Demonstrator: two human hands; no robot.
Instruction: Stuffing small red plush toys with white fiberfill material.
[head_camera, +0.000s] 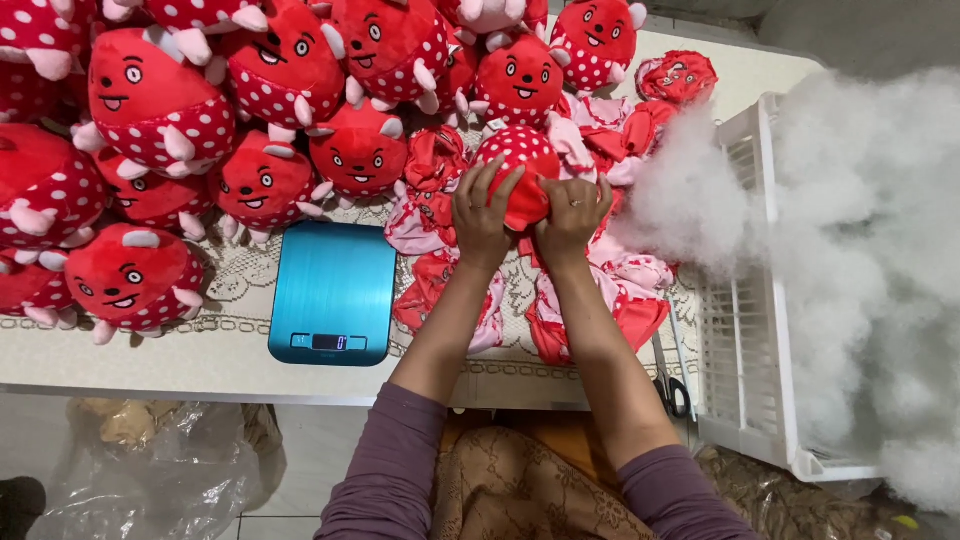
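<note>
My left hand (482, 213) and my right hand (572, 215) both grip a red plush toy with white dots (523, 165) over the table, thumbs pressing into its lower side. Under my hands lie several flat, unstuffed red and pink toy skins (440, 205). A heap of finished stuffed red toys with faces (150, 110) fills the table's far left and back. White stuffing fibre (860, 230) is heaped at my right, spilling over a white slatted crate (745, 330).
A blue kitchen scale (333, 290) sits on the lace tablecloth (235, 290) left of my arms. Scissors (672, 390) lie at the table's front edge beside the crate. Clear plastic bags (150, 470) lie on the floor below left.
</note>
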